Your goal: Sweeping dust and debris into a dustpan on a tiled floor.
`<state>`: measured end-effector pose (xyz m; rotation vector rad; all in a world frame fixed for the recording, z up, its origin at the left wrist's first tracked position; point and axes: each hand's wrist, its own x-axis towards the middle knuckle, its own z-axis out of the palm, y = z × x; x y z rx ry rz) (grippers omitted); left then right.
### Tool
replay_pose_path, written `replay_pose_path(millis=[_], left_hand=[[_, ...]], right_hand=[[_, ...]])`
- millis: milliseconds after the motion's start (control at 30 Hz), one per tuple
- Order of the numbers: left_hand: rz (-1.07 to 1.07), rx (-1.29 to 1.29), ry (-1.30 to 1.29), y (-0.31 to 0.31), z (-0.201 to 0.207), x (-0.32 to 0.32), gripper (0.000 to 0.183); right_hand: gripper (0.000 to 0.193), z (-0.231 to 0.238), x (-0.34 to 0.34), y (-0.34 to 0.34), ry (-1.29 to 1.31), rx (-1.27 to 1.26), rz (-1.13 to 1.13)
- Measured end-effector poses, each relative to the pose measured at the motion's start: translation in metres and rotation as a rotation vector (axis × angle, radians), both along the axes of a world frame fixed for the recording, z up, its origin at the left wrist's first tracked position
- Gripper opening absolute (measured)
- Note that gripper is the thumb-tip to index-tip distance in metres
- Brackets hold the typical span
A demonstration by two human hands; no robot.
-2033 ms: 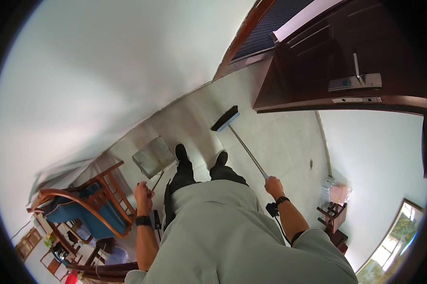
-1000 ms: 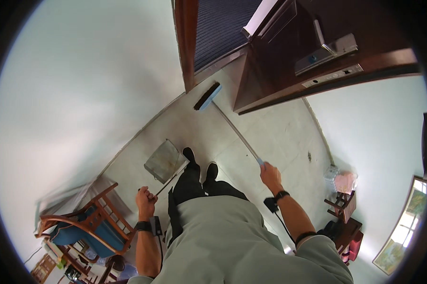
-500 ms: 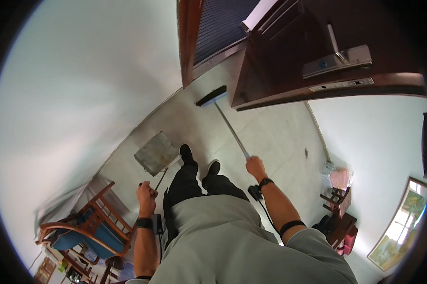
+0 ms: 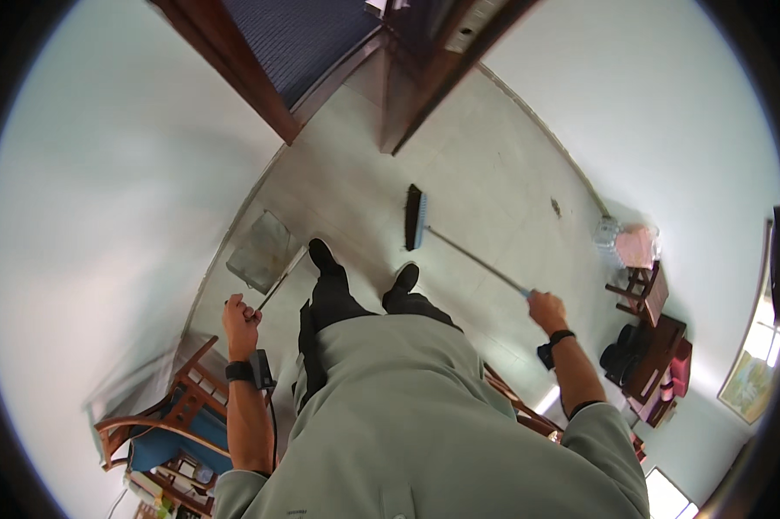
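My right hand is closed round the end of a long broom handle, out to my right. The broom slants down to the floor, its dark bristles and light blue head lying ahead of my feet. On the left, my left hand is closed on the thin handle of a long-handled dustpan. The grey pan rests on the floor between the left wall and my left shoe. Broom head and dustpan are apart. Black straps with small devices circle both wrists.
A dark wooden door stands open ahead beside a doorway with a dark ribbed mat. A wooden chair with blue seat is at lower left. Small wooden stools stand by the right wall. A dark spot marks the floor.
My right hand has moved right, and the broom head has swung from near the doorway back toward my feet, turning as it came. My view has turned right; the dustpan stays in my left hand.
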<state>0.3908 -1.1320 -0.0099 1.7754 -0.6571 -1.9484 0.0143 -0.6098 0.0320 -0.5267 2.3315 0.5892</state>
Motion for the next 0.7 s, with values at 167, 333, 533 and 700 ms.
replay_pose_path(millis=[167, 333, 533, 700], left_hand=[[-0.023, -0.018, -0.023, 0.023, 0.01, -0.009, 0.02], [-0.022, 0.004, -0.006, 0.041, 0.01, -0.017, 0.021], [-0.035, 0.1, -0.01, 0.058, 0.008, -0.024, 0.023], [-0.075, 0.178, -0.047, 0.058, -0.002, -0.046, 0.026]], right_hand=[[0.019, 0.016, -0.046, 0.065, 0.147, -0.032, 0.051], [0.021, 0.038, -0.064, 0.086, 0.187, -0.078, 0.038], [0.022, 0.064, -0.044, 0.071, 0.184, -0.16, -0.101], [0.022, 0.061, -0.041, 0.001, 0.201, -0.267, -0.119]])
